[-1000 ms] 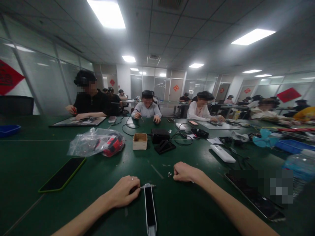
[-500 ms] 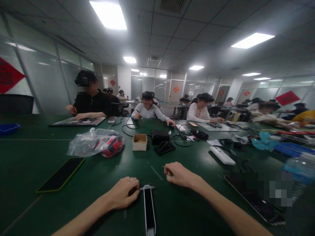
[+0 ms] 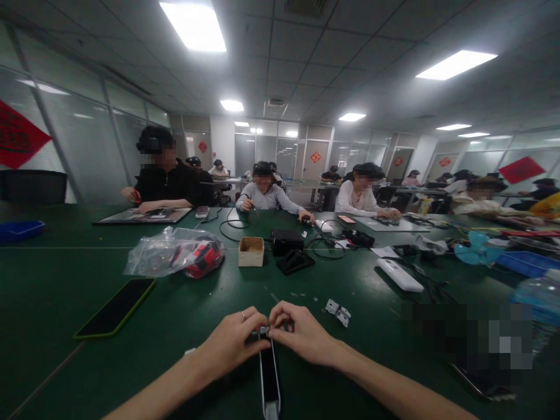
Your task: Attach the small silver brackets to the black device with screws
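A long, narrow item with a black face and pale metal edges (image 3: 269, 379) lies lengthwise before me. At its far end sits a small silvery metal fitting (image 3: 263, 331). My left hand (image 3: 231, 338) is closed at the fitting's left side, thumb near the item's edge; a ring is on one finger. From the right, my right hand (image 3: 304, 333) pinches at the same fitting, fingertips almost meeting the left ones. The fingers partly hide the fitting. Beyond my right hand lies a small metal piece with holes, like a hinge (image 3: 338, 312).
A green-edged phone (image 3: 116, 308) lies left. Farther off are a plastic bag with a red-black item (image 3: 175, 252), an open cardboard box (image 3: 251, 252) and a black stand (image 3: 296, 262). To the right are a white device (image 3: 399, 275) and a water bottle (image 3: 540, 303). Co-workers sit opposite.
My right hand has moved left and come to the fitting, uncovering the hinge-like piece. My left hand has shifted right onto the fitting. The view has turned slightly left.
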### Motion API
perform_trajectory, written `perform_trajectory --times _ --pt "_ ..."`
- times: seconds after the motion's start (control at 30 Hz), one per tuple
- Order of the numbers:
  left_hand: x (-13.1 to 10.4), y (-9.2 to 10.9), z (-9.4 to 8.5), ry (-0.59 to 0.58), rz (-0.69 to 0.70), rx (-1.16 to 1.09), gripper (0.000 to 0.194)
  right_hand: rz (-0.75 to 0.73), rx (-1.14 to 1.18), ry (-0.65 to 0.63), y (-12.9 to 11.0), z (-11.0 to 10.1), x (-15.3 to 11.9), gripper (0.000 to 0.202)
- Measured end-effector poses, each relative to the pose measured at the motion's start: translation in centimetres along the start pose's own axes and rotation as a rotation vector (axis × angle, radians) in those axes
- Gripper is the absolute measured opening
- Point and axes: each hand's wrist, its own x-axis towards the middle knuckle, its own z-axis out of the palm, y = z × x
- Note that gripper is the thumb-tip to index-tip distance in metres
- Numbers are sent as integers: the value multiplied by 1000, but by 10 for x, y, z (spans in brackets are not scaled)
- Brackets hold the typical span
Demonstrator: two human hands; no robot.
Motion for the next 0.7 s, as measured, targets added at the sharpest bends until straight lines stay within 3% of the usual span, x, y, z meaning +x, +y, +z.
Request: perform_trajectory --times 0.17,0.37,0.57,0.7 --pt "0 0 7 29 52 100 13 26 66 0 2 4 -1 8" --pt "1 1 3 47 34 149 16 37 11 46 7 8 3 11" --pt "4 1 -4 36 11 60 17 3 -37 7 9 4 4 12" --pt "4 -10 -13 2 -97 -40 12 -39 -167 34 21 -3 4 15"
